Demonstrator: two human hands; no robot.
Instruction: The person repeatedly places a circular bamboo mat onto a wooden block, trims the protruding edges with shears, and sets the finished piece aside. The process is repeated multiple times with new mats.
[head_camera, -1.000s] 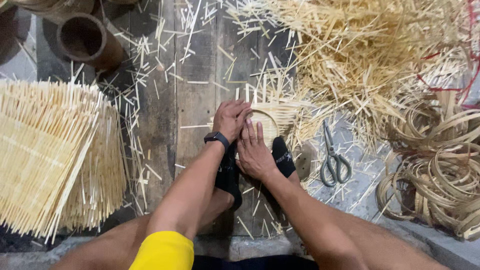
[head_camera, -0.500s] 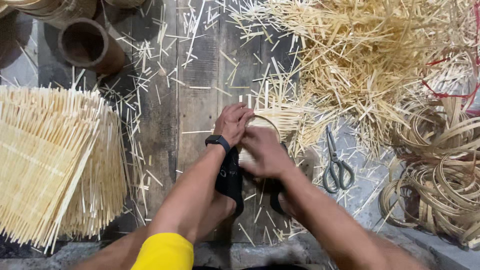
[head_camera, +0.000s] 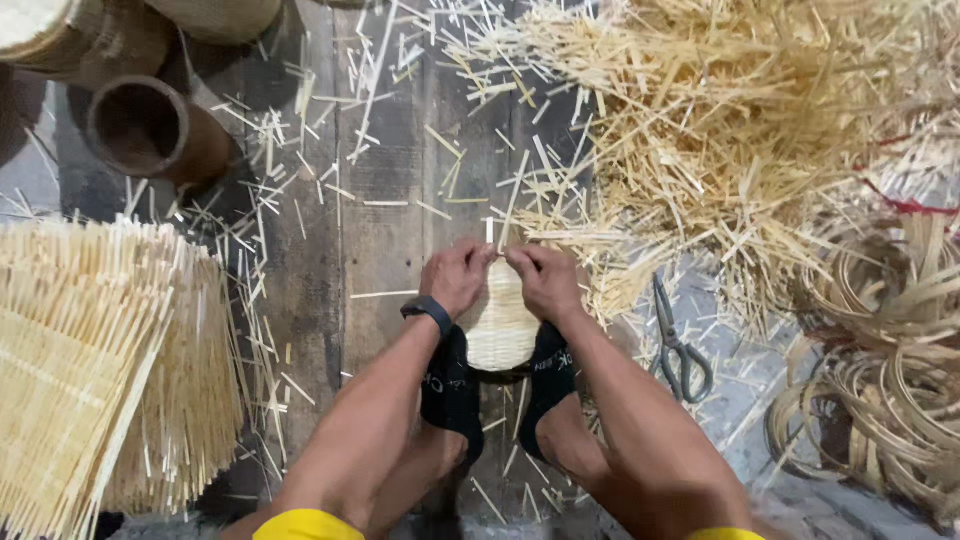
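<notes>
Your left hand (head_camera: 458, 276) and right hand (head_camera: 545, 280) now meet at the far edge of the small woven basket (head_camera: 502, 325), fingertips pinched together on a thin pale strip (head_camera: 491, 238) that stands up from its rim. Half a second ago your right hand was blurred and lower, across the near side of the piece; it has since come up level with the left. Your left hand has barely shifted, though its fingers have closed in toward the right.

The basket sits on the dark wooden floor (head_camera: 385, 180), clamped between your two feet in black socks (head_camera: 452, 385). It is a rounded, tightly woven form of pale yellow strips, with its near end tucked between the toes and most of its far end hidden under your hands. A black wristband (head_camera: 428, 310) circles your left wrist.

Just right of your right forearm lie scissors (head_camera: 680, 345), blades pointing far. Beyond them, far right, is a big loose heap of splints (head_camera: 740, 130); near right, coiled hoops (head_camera: 880, 390). At the left stands a stack of woven mats with fringed ends (head_camera: 90, 360), and far left a dark round tube (head_camera: 150, 130).
</notes>
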